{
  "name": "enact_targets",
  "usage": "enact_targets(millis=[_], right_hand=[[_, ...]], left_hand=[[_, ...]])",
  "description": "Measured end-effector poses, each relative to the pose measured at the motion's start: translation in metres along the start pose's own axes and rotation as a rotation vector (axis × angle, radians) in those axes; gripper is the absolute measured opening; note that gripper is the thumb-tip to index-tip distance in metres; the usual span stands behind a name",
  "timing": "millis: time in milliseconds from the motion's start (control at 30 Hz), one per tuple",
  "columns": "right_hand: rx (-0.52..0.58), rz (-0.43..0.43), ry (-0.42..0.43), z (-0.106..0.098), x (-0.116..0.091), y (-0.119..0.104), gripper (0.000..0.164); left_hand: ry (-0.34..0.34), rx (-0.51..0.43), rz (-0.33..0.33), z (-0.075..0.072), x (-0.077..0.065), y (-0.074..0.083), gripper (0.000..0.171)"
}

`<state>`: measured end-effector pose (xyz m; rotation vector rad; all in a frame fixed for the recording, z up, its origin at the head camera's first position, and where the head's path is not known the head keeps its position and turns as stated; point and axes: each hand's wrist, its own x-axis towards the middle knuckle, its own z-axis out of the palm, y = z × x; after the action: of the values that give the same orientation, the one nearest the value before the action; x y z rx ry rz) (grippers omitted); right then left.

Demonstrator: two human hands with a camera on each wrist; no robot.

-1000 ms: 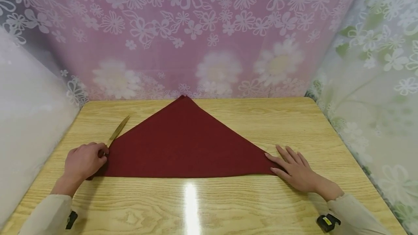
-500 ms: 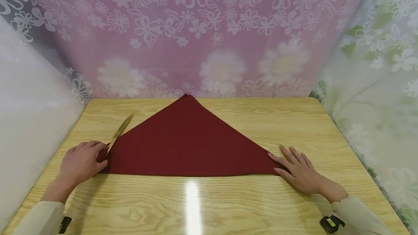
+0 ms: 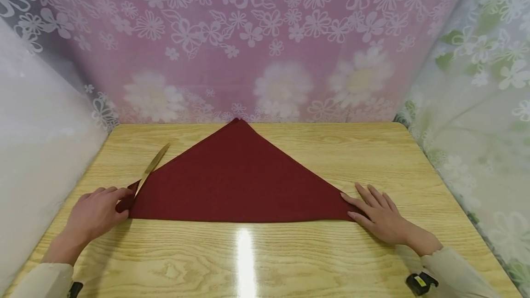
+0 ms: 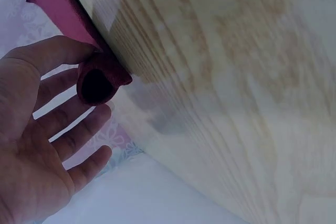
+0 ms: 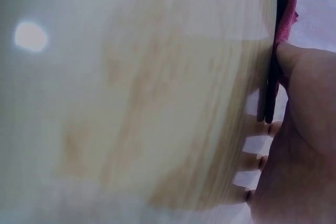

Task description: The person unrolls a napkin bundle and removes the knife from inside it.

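Observation:
A dark red cloth napkin, folded into a triangle, lies on the table with its point toward the back. Across its left corner lies a gold-coloured knife, blade pointing up and right. My left hand holds that corner, which is turned up beside the knife's handle. In the left wrist view, the thumb and index finger are at the cloth roll, which shows a round hollow end; the other fingers are extended. On the right corner my right hand rests flat, fingers spread, thumb and index on the cloth.
The wood-grain table reaches back to a pink flowered curtain. Pale sheets hang on both sides. A black wrist device shows below the right sleeve.
My left hand has shifted left and its fingers have drawn back a little, so more of the turned-up corner and the knife's handle shows. The right hand stays on its corner.

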<state>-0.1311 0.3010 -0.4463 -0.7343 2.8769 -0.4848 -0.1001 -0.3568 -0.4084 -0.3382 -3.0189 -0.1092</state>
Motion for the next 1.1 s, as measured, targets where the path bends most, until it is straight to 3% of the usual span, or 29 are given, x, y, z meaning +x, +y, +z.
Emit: enact_targets(millis=[467,767,1100], right_hand=[[-0.016,-0.012,0.015,0.002,0.000,0.001,0.050],[-0.015,-0.018,0.022,0.002,0.000,0.002,0.050],[-0.019,-0.008,0.027,0.002,-0.001,0.001,0.050]], left_hand=[[0.035,0.006,-0.030,0.002,0.003,0.002,0.029],[-0.071,-0.097,-0.093,-0.003,0.004,-0.004,0.021],[-0.175,-0.179,-0.144,-0.008,0.002,-0.016,0.028]])
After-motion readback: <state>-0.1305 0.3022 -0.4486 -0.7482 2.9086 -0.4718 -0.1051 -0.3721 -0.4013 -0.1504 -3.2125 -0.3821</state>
